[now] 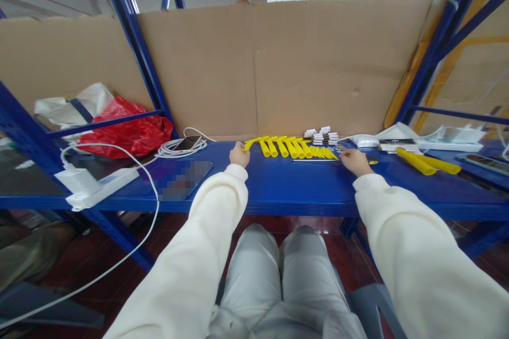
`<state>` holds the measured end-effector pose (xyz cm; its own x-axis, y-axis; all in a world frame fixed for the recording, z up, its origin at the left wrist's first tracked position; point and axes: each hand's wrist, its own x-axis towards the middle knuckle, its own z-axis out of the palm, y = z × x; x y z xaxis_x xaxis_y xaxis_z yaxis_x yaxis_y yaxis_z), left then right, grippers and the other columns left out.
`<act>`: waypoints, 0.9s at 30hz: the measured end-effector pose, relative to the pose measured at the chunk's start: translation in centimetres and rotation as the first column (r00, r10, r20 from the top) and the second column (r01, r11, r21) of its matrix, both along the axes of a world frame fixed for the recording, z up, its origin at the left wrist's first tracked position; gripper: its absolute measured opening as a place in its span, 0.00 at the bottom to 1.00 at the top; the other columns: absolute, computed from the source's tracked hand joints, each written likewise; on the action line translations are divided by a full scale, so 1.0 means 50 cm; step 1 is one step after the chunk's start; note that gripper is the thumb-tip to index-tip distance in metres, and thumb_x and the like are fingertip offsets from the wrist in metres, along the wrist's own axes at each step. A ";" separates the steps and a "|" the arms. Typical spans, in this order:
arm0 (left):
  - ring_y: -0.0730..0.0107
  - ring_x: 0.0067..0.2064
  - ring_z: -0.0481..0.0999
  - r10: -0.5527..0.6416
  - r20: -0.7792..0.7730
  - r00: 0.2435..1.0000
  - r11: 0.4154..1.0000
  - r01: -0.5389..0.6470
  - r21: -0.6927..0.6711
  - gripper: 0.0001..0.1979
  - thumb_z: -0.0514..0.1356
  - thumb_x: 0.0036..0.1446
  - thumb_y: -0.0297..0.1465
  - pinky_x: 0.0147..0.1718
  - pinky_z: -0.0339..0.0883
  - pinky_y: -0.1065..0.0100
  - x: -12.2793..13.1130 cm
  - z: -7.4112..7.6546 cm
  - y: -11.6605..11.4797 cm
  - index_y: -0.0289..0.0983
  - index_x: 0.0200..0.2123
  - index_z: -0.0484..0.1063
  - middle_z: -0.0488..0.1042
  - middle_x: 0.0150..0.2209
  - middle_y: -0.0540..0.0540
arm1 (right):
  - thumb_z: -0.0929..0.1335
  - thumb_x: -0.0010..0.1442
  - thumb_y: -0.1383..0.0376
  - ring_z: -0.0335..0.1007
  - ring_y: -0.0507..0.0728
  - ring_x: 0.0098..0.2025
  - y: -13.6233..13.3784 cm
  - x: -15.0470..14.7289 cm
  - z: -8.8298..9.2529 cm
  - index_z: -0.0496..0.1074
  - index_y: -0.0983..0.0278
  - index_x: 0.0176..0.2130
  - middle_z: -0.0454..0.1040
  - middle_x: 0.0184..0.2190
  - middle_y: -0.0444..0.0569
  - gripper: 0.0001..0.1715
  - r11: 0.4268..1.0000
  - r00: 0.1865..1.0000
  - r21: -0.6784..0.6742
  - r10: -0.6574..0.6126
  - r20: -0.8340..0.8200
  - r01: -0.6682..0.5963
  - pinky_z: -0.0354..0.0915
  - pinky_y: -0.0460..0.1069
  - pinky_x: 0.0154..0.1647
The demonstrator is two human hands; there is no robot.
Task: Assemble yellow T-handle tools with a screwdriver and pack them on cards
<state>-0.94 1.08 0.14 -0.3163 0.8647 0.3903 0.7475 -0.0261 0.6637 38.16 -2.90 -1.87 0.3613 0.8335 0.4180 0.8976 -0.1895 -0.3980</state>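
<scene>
My left hand (239,155) is closed, its fingertips on a yellow plastic piece (250,144) at the left end of a row. The row of yellow tube-like parts (281,147) lies slanted, side by side, on the blue table. Smaller yellow pieces (323,152) continue it to the right. My right hand (355,162) is closed in a pinch beside several tiny parts (338,149); what its fingertips hold, if anything, is too small to make out. Below the small pieces lies a thin rod (312,160). Stacked small white-and-dark pieces (323,135) stand behind them.
Two yellow tubes (427,163) lie at right by a power strip (451,144). At left are a phone-like slab (185,180), a coiled white cable (178,149), a red bag (125,127) and another power strip (105,188). Cardboard (302,69) walls the back.
</scene>
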 end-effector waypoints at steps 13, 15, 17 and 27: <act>0.66 0.34 0.87 -0.395 0.714 0.578 0.917 0.206 0.341 0.12 0.65 0.53 0.22 0.39 0.80 0.68 0.017 0.021 0.002 0.38 0.37 0.66 0.80 0.34 0.49 | 0.67 0.58 0.71 0.78 0.67 0.55 0.008 -0.033 0.020 0.80 0.65 0.36 0.83 0.45 0.59 0.11 0.960 0.945 0.243 0.204 -0.257 -0.142 0.66 0.61 0.65; 0.65 0.35 0.88 -0.459 0.699 0.548 0.886 0.342 0.313 0.13 0.66 0.53 0.22 0.39 0.80 0.69 0.028 0.025 -0.010 0.38 0.38 0.67 0.80 0.34 0.50 | 0.67 0.58 0.71 0.79 0.65 0.51 0.018 -0.062 0.032 0.78 0.64 0.35 0.83 0.41 0.56 0.08 0.920 0.871 0.357 0.302 -0.388 -0.160 0.68 0.61 0.63; 0.65 0.36 0.88 -0.496 0.687 0.531 0.848 0.468 0.250 0.12 0.66 0.54 0.22 0.36 0.79 0.71 0.038 0.026 -0.021 0.37 0.39 0.68 0.81 0.32 0.50 | 0.69 0.60 0.68 0.80 0.62 0.46 0.029 -0.100 0.045 0.75 0.62 0.34 0.82 0.36 0.52 0.02 0.875 0.733 0.458 0.416 -0.539 -0.160 0.72 0.58 0.58; 0.66 0.31 0.86 -0.661 0.574 0.483 0.654 0.746 0.126 0.17 0.72 0.52 0.25 0.35 0.79 0.68 0.029 0.002 -0.016 0.37 0.40 0.68 0.81 0.35 0.48 | 0.64 0.71 0.69 0.76 0.52 0.23 0.032 -0.253 0.078 0.69 0.63 0.40 0.75 0.23 0.44 0.06 0.918 0.314 0.366 0.395 -0.863 -0.150 0.66 0.42 0.27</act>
<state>0.53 0.30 0.25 0.3134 0.9180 0.2431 0.0374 -0.2677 0.9628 25.53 -1.32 2.02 0.3807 0.9143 0.1385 -0.0631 0.1751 -0.9825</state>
